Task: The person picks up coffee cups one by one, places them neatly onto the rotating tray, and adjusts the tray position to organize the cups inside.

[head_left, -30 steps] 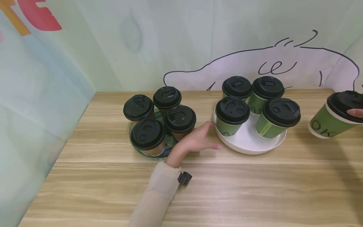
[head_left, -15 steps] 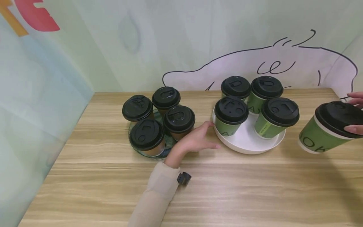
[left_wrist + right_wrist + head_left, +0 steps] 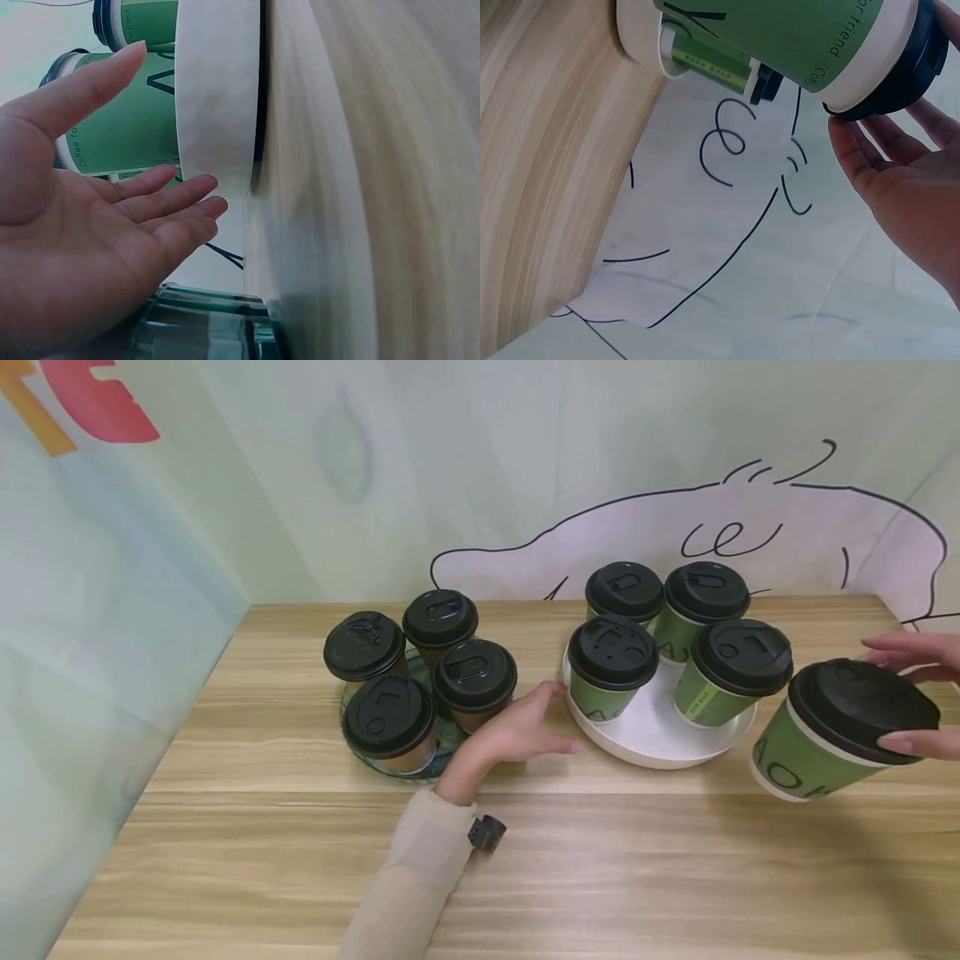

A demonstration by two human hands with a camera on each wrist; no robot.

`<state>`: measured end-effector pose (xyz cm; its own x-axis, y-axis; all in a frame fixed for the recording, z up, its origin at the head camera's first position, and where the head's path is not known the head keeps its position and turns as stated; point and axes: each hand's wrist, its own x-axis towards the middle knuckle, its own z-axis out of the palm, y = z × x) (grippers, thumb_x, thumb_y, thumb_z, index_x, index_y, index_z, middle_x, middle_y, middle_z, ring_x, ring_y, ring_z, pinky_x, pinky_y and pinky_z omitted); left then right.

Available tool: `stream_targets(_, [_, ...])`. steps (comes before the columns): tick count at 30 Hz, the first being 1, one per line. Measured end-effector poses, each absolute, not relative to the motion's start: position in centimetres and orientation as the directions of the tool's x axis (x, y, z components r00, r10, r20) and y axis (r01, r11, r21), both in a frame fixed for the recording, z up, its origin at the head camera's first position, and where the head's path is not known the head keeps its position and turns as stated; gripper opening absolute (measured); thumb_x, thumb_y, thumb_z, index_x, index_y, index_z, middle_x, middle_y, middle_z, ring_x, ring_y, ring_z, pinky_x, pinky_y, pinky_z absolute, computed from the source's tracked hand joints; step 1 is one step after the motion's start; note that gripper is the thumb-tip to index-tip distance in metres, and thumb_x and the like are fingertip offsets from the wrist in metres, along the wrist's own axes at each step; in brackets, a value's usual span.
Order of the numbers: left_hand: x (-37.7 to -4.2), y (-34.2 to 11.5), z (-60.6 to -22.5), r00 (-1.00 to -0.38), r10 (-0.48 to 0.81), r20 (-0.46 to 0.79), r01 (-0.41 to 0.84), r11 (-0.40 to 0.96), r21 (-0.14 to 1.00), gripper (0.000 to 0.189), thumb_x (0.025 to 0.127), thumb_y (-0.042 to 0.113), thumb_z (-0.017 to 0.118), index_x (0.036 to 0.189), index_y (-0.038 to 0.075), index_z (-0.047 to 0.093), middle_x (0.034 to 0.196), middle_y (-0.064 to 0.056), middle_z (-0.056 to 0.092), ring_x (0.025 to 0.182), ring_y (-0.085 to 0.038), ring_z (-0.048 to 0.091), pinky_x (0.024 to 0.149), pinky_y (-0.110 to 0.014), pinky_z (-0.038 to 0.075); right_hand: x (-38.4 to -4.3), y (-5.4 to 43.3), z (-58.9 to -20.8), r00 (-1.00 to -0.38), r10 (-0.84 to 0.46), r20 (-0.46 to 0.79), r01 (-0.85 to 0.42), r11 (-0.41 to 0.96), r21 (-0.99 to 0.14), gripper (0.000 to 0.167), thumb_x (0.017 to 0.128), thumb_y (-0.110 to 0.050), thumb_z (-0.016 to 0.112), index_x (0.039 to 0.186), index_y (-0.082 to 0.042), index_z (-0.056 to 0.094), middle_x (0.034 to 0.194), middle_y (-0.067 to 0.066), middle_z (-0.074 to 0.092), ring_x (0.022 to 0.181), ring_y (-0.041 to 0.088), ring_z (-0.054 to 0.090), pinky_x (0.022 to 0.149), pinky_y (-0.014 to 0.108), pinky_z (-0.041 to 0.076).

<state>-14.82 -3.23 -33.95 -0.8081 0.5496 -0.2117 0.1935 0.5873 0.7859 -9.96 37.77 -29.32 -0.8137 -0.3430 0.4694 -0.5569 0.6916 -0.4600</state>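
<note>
My right hand (image 3: pixel 915 176) grips a green paper cup (image 3: pixel 802 752) by its black lid, thumb on the near side and fingers on the far side. The cup is tilted and hangs above the table, right of a round white tray (image 3: pixel 652 747). Several green cups with black lids, one of them a front cup (image 3: pixel 708 697), stand on that tray. At the tray's left rim lies my left hand (image 3: pixel 521 727), fingers extended and thumb spread, holding nothing. In the left wrist view its fingertips (image 3: pixel 202 184) overlap the tray's side wall.
Left of the tray, several brown cups with black lids, including a front cup (image 3: pixel 393 727), crowd a greenish glass plate (image 3: pixel 438 768). My left forearm passes close by it. A printed wall (image 3: pixel 480 468) rises behind the wooden table (image 3: pixel 600 868).
The right hand has carried the green cup leftward and nearer to me, from the right edge toward the white tray. More of the hand shows. The left hand stays in place.
</note>
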Motion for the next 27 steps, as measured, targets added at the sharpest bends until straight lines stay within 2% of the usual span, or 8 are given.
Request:
stream_targets(4, [-14.9,-3.2,-34.0,-0.806,0.552,-0.213,0.192,0.584,0.788,0.073,0.080,0.020,0.070,0.137,-0.001,0.030,0.139,-0.017,0.036,0.129,-0.024,0.033,0.104,-0.036,0.029,-9.2,35.6,-27.9,-0.804,-0.408,0.433,-0.583,0.682,-0.441,0.111,0.023,0.024,0.079,0.127,0.006,0.047,0.111,-0.020,0.051,0.096,-0.001,0.047,0.077,0.007,0.035])
stream_targets(8, [-14.9,-3.2,-34.1,-0.805,0.554,-0.210,0.195,0.582,0.789,0.073,0.080,0.020,0.070,0.137,-0.002,0.030,0.139,-0.017,0.037,0.129,-0.024,0.033,0.104,-0.036,0.029,-9.0,33.6,-26.7,-0.746,-0.500,0.439,-0.662,0.622,-0.418,0.110,0.019,0.020,0.082,0.123,0.009,0.048,0.113,-0.016,0.053,0.099,0.001,0.048,0.079,0.007,0.036])
stream_targets(13, [-15.0,-3.2,-34.2,-0.807,0.551,-0.212,0.195,0.588,0.785,0.073,0.080,0.020,0.070,0.137,-0.002,0.030,0.139,-0.017,0.037,0.129,-0.024,0.033,0.104,-0.036,0.029,-8.6,31.1,-25.3,-0.691,-0.561,0.456,-0.722,0.542,-0.430,0.105,0.021,0.015,0.085,0.120,0.015,0.048,0.115,-0.010,0.055,0.101,0.005,0.049,0.081,0.011,0.038])
stream_targets(22, [-14.9,-3.3,-34.0,-0.807,0.550,-0.212,0.193,0.587,0.786,0.073,0.080,0.020,0.070,0.137,-0.001,0.030,0.140,-0.016,0.036,0.129,-0.024,0.032,0.105,-0.036,0.028,-8.5,28.6,-24.7,-0.725,-0.556,0.406,-0.687,0.619,-0.380,0.100,0.031,0.007,0.088,0.125,-0.001,0.052,0.119,-0.016,0.051,0.093,-0.003,0.048,0.083,0.006,0.034])
stream_targets(27, [-14.9,-3.3,-34.0,-0.804,0.557,-0.211,0.198,0.584,0.787,0.073,0.081,0.020,0.070,0.137,-0.002,0.029,0.140,-0.016,0.035,0.130,-0.024,0.031,0.105,-0.036,0.028,-8.9,27.6,-24.6,-0.690,-0.583,0.429,-0.722,0.604,-0.339,0.094,0.037,-0.008,0.091,0.124,-0.003,0.054,0.117,-0.019,0.051,0.095,-0.004,0.046,0.087,0.006,0.031])
